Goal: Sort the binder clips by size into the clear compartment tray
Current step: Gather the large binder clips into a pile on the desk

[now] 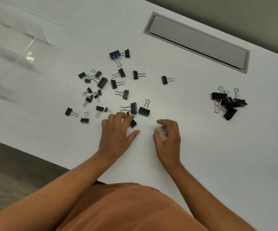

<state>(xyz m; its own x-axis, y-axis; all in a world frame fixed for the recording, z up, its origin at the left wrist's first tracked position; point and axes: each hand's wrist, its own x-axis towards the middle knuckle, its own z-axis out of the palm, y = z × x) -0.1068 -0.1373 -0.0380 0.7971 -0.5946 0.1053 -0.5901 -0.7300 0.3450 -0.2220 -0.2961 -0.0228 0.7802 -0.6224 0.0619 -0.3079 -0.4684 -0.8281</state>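
Observation:
Several black binder clips [101,81] of mixed sizes lie scattered across the middle of the white table [201,147]. A separate pile of large clips [229,102] sits at the right. The clear compartment tray [9,52] stands at the far left, blurred. My left hand [116,132] is at the near edge of the scatter, its fingers curled over a small black clip [133,123], touching it. My right hand [168,139] hovers beside it with loosely curled fingers and holds nothing.
A grey cable flap [196,41] is set into the table at the back right. The table's near edge runs diagonally at the lower left, with dark floor [9,172] beyond. The table's right edge is close to the pile of large clips.

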